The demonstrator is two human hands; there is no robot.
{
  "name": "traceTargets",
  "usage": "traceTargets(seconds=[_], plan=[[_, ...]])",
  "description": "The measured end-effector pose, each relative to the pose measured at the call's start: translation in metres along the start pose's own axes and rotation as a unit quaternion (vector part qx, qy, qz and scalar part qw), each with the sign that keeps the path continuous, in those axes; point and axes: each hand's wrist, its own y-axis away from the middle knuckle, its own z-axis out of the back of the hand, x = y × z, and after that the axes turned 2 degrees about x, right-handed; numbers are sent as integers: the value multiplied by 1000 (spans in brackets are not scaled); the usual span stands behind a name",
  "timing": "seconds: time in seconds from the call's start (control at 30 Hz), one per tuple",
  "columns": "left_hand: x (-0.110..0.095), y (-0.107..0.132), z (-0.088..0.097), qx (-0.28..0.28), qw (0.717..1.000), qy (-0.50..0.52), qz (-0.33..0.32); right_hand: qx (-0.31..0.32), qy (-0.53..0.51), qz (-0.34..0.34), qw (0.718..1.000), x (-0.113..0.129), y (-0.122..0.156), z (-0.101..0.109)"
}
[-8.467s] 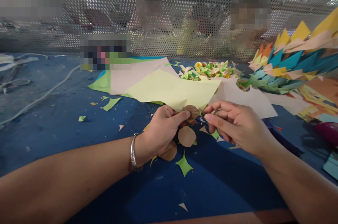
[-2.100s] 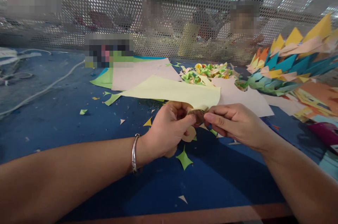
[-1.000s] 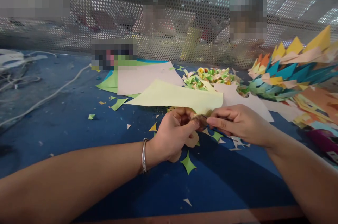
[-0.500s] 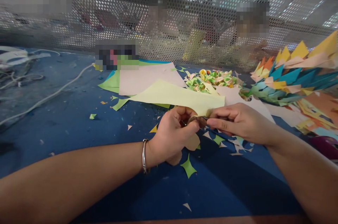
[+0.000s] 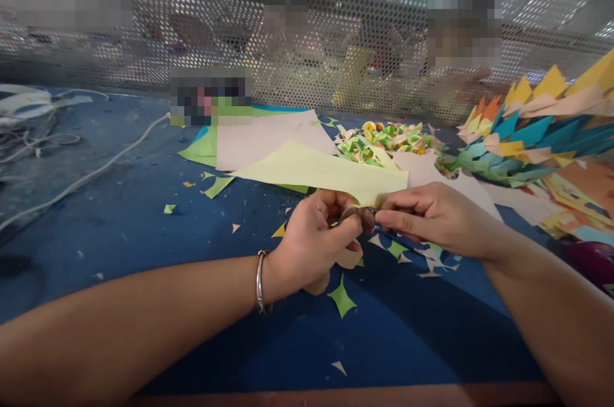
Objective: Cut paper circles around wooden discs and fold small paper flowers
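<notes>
A pale yellow sheet of paper (image 5: 330, 170) slants up from between my hands, its near edge curved. My right hand (image 5: 426, 215) is closed in a pinch at that edge, thumb against fingers. My left hand (image 5: 316, 234), with a bracelet (image 5: 259, 280) at the wrist, is closed around a small dark rounded thing (image 5: 361, 217) just below the paper; its kind is not clear. Under the left hand hang or lie pale rounded paper pieces (image 5: 349, 257), partly hidden by the fingers.
Paper scraps, one a green star shape (image 5: 342, 299), lie on the blue tabletop (image 5: 201, 343). Behind are a pale pink sheet (image 5: 268, 135) and a heap of small cut pieces (image 5: 384, 141). Folded paper points (image 5: 537, 132) stand right; a white cord (image 5: 91, 180) runs left. A perforated metal screen (image 5: 201, 42) closes the back.
The yellow paper and both hands have barely shifted. A pale round piece under my left hand has tilted and curled slightly. The camera view has moved a little.
</notes>
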Motion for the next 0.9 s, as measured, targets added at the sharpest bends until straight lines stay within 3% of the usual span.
traceTargets(seconds=[0.13,0.6,0.9], plan=[[0,1,-1,19,1000,21,6,0,9,1,1000,0,-2,0],[0,-1,2,-5,1000,-17,-2,1,23,12,1000,-2,-3,0],[6,-4,3,-5,998,-44,-48,-18,77,39,996,-3,0,0]])
